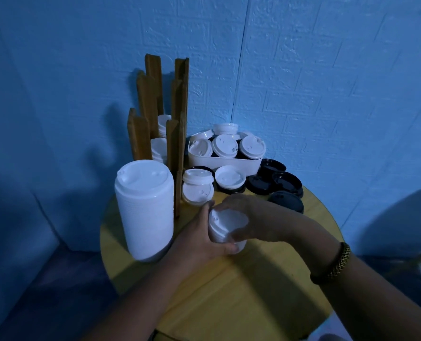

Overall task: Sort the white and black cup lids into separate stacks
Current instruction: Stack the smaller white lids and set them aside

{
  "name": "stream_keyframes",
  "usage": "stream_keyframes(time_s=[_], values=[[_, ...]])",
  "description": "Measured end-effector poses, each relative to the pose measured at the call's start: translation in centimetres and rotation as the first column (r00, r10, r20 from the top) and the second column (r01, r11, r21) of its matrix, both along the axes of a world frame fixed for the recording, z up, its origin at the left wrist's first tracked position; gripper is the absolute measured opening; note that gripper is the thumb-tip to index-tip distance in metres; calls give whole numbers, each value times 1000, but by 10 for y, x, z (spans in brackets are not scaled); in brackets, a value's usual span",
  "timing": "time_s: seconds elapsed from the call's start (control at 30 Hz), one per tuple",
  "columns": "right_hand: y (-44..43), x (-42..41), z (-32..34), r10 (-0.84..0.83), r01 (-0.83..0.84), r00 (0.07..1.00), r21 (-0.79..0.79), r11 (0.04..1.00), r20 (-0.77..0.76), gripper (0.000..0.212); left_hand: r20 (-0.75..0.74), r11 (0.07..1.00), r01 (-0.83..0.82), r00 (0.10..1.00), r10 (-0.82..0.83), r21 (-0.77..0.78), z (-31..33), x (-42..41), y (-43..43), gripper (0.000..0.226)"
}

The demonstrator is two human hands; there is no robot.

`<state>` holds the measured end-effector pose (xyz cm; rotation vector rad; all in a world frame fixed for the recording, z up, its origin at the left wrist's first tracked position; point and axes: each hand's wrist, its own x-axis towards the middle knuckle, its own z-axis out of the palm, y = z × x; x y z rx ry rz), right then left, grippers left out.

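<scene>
— Hands first: your left hand [199, 239] curls under the small white stack [225, 225] over the table [253, 279], and your right hand [253, 217] clamps its top. Square the rims before you set it down.
— And the containers?
— Your white tub [219, 163] holds mixed lids, white over black. The wooden rack [173, 139] holds white ones.

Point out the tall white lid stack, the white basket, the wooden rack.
Tall white lid stack [145, 212]: head view, its side.
White basket [243, 164]: head view, front wall.
Wooden rack [139, 136]: head view, left slat.
</scene>
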<state>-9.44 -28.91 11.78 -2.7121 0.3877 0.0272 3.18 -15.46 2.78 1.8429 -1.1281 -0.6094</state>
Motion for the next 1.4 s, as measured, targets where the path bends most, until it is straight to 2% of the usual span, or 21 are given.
stream_keyframes(time_s=[0.13, 0.2, 0.27, 0.37, 0.43, 0.5, 0.57, 0.6, 0.63, 0.7, 0.73, 0.8, 0.87, 0.93, 0.97, 1.03, 1.13, 1.2, 1.23, 1.33, 1.4], values=[[9, 5, -7, -171, 174, 985, -202, 964, 28, 69, 16, 1000, -8, 1000, 8, -14, 1, -3, -1, 123], [17, 5, -12, -191, 194, 981, -263, 945, 38, 73, 11, 1000, -3, 1000, 4, -17, 1, -3, -2, 125], [19, 3, -14, -169, 175, 985, -256, 951, 43, 72, 26, 1000, -3, 1000, 4, -14, 1, -2, -2, 126], [9, -1, -15, -118, 119, 993, -92, 989, 18, 70, 19, 1000, -18, 1000, 18, -24, 0, -2, -1, 125], [7, -3, -18, -117, 119, 991, -32, 992, 62, 71, 3, 999, -19, 1000, 20, -37, 0, -2, 0, 124], [10, -1, -22, -163, 177, 979, -111, 978, 122, 73, -11, 999, -15, 1000, 15, -49, -1, -1, 1, 123], [10, 1, -24, -168, 184, 981, -180, 966, 102, 73, -14, 998, -9, 1000, 8, -54, 0, -2, 2, 118], [7, 1, -21, -139, 149, 987, -136, 980, 77, 68, -11, 998, -7, 1000, 7, -58, -1, -2, 3, 111], [4, 1, -16, -103, 103, 991, 2, 995, 84, 56, -1, 998, -5, 1000, 5, -61, -1, -3, 4, 103], [-12, 2, -7, -77, 13, 975, 292, 956, 207, 31, 33, 998, -7, 999, 9, -59, -2, -3, 5, 90], [-25, 5, -7, -119, 41, 954, 274, 961, 276, 33, 45, 998, -12, 999, 14, -59, -2, -3, 5, 89], [-54, 19, -15, -168, 187, 948, -46, 981, 271, 33, 58, 998, -13, 998, 16, -57, -2, -3, 3, 92], [-73, 35, -25, -187, 199, 980, -333, 922, 68, 36, 66, 999, -10, 998, 13, -42, -3, -2, 2, 95], [-83, 46, -33, -179, 113, 975, -396, 911, -133, 49, 83, 999, -12, 996, 15, -32, -5, -2, 1, 95], [-85, 49, -35, -159, 88, 975, -389, 917, -155, 52, 91, 1000, -12, 996, 14, -27, -5, -2, 1, 94], [-88, 52, -35, -119, 94, 992, -346, 933, -52, 51, 94, 1000, -7, 996, 10, -26, -4, -2, 1, 92], [-82, 46, -33, -108, 166, 968, -251, 954, 228, 32, 84, 999, -5, 996, 8, -34, -5, 0, 1, 92], [-72, 35, -31, -227, 266, 875, -34, 963, 427, 18, 79, 999, -6, 997, 9, -34, -6, 0, 1, 92], [-67, 28, -30, -317, 299, 816, 116, 947, 483, 19, 76, 999, -6, 997, 8, -33, -6, 0, 1, 91], [-55, 8, -30, -522, 240, 692, 523, 818, 499, 40, 68, 999, -7, 998, 10, -40, -7, 0, 2, 87], [-46, -6, -28, -630, 139, 644, 744, 654, 434, 49, 67, 999, -4, 998, 8, -48, -7, 0, 2, 87]])
